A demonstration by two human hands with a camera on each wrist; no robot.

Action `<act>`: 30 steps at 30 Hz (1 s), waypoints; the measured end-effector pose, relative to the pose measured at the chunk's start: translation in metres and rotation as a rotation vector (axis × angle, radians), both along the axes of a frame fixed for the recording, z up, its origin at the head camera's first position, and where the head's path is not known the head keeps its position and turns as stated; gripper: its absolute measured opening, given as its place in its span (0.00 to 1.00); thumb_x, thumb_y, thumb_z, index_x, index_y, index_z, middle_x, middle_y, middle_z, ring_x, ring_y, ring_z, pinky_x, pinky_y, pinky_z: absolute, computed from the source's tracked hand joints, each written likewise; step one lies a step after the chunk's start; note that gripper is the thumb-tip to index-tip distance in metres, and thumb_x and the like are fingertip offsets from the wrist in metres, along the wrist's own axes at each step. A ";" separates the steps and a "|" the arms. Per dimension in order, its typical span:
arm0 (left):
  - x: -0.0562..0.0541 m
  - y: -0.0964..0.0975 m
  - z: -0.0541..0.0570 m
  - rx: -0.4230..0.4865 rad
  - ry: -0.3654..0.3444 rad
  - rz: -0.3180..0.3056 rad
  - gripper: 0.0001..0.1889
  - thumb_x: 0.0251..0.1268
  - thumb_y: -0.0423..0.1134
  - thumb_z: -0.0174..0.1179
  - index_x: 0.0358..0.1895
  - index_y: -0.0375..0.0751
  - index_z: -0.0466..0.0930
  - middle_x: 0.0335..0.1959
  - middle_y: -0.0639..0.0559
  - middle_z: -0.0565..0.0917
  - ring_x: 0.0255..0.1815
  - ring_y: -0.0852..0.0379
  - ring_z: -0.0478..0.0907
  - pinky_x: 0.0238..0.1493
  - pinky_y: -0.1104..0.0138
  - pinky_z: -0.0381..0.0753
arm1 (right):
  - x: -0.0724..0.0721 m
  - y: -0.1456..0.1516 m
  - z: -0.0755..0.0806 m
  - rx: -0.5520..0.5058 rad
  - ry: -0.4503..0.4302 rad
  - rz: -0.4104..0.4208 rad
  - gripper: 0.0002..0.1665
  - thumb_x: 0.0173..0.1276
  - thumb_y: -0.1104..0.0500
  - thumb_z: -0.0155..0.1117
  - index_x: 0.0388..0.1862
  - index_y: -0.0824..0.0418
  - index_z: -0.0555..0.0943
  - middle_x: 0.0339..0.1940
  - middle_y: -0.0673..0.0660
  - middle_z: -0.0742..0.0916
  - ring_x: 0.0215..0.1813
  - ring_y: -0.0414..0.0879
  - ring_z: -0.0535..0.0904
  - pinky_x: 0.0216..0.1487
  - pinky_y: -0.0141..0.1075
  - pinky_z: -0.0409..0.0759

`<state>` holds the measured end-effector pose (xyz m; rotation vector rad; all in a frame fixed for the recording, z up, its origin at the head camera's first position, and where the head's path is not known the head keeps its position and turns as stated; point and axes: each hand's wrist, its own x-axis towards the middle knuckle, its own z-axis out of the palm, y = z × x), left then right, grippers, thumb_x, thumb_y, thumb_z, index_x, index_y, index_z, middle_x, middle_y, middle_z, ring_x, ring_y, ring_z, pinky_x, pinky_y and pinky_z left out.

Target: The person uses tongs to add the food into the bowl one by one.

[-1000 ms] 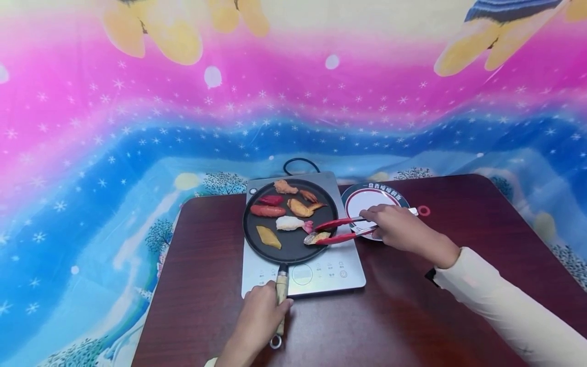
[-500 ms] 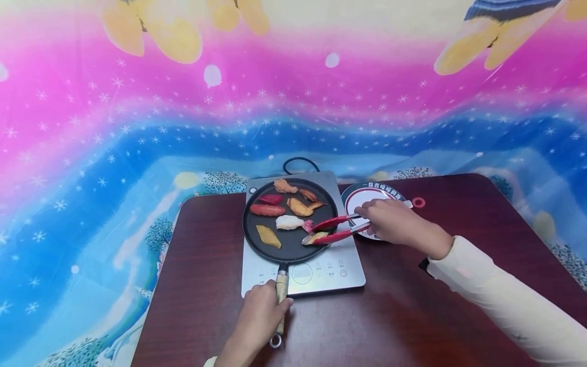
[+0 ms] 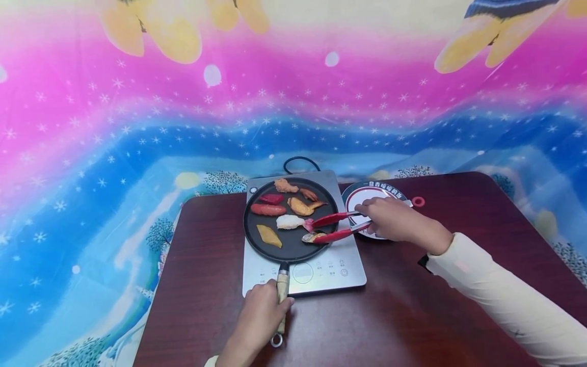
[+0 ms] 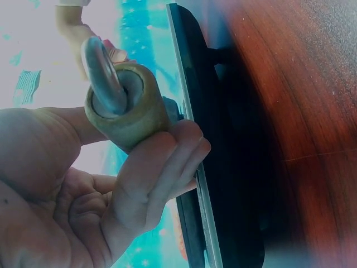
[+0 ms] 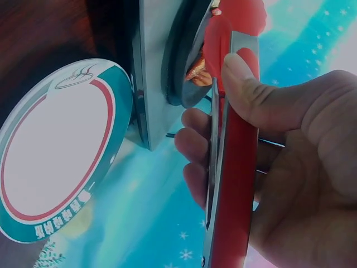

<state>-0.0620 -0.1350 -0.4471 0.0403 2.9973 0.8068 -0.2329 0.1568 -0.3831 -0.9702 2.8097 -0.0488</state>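
My left hand grips the pale handle of a black frying pan; in the left wrist view its fingers curl under the handle end. With my right hand I hold tongs with red tips, thumb on one arm and fingers round the other in the right wrist view. The tongs reach over the pan's right side, spread apart. Their lower tip meets a dark-edged, yellowish shellfish-like piece. The upper tip lies right at the pink tail of a white shrimp-shaped piece.
Also in the pan are a sausage, a drumstick, a wing-shaped fried piece and a yellow slice. An induction cooker sits beneath the pan. Under my right hand stands a plate on the brown table.
My right hand and the tongs have shifted slightly left and away from me, with the shellfish-like piece moving a little left. My left hand stays on the pan handle.
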 end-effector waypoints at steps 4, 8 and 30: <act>0.001 0.000 0.000 0.002 0.002 0.001 0.16 0.55 0.43 0.75 0.27 0.37 0.79 0.16 0.53 0.75 0.20 0.55 0.76 0.25 0.62 0.72 | -0.001 0.006 -0.004 -0.027 -0.017 -0.011 0.32 0.58 0.64 0.78 0.63 0.65 0.81 0.52 0.62 0.88 0.54 0.57 0.85 0.57 0.54 0.83; 0.001 0.000 0.000 0.003 0.002 0.001 0.16 0.55 0.43 0.76 0.27 0.38 0.78 0.16 0.54 0.74 0.20 0.55 0.76 0.24 0.63 0.71 | -0.001 0.013 -0.007 -0.064 -0.040 -0.033 0.32 0.61 0.65 0.76 0.65 0.65 0.80 0.55 0.62 0.88 0.55 0.56 0.84 0.57 0.54 0.83; 0.000 0.001 0.002 -0.002 0.002 -0.003 0.16 0.56 0.43 0.75 0.27 0.38 0.78 0.16 0.53 0.75 0.20 0.54 0.77 0.25 0.62 0.72 | -0.002 0.055 -0.016 -0.209 -0.054 -0.172 0.43 0.66 0.62 0.73 0.73 0.77 0.65 0.67 0.78 0.77 0.70 0.72 0.73 0.66 0.64 0.73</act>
